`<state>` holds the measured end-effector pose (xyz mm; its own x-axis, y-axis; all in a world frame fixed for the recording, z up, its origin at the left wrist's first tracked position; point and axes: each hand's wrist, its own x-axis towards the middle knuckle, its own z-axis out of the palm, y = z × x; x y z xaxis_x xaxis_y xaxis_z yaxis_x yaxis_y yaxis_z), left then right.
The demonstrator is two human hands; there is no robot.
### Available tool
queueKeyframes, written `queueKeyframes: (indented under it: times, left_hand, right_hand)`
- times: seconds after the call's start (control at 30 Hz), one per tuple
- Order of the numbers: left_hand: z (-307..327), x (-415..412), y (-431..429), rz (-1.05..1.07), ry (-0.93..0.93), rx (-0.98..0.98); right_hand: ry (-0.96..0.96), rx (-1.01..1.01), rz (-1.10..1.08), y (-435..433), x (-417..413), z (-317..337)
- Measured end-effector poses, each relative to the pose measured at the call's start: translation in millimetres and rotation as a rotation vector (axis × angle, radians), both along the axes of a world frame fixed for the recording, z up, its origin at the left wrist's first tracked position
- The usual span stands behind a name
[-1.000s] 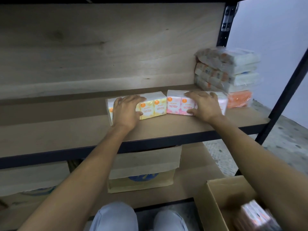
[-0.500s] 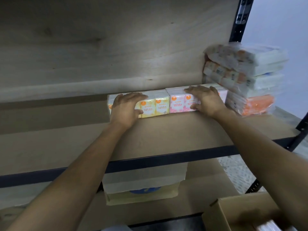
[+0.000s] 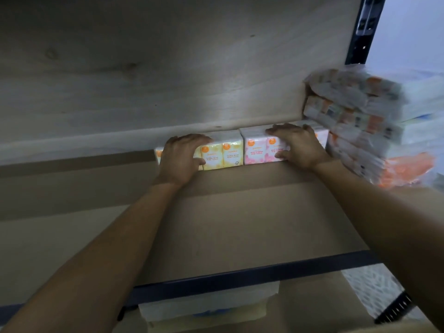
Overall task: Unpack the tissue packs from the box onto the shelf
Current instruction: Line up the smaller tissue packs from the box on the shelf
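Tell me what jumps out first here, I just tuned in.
The left hand grips a yellow plastic-wrapped tissue pack and the right hand a pink plastic-wrapped tissue pack, side by side at the back of the brown wooden shelf. Right of them rises a blurred stack of clear-wrapped tissue bundles.

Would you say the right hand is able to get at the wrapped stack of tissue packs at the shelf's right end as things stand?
Probably yes: the right hand holds the pink pack directly beside the wrapped stack, with nothing visible between them on the shelf.
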<state>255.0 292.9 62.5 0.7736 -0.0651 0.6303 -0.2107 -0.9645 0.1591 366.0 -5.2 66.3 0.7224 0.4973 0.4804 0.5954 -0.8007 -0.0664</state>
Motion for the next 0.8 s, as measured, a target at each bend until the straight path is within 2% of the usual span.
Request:
queueKeyframes:
  times: [0.27,0.8]
  left_hand:
    - [4,29,4,0.079,0.043,-0.006]
    - [-4,67,16,0.063,0.005,-0.023]
  right_hand:
    - [0.032,-0.001,0.010,9,34,4]
    - [-0.027,0.033,0.041,15,71,-3]
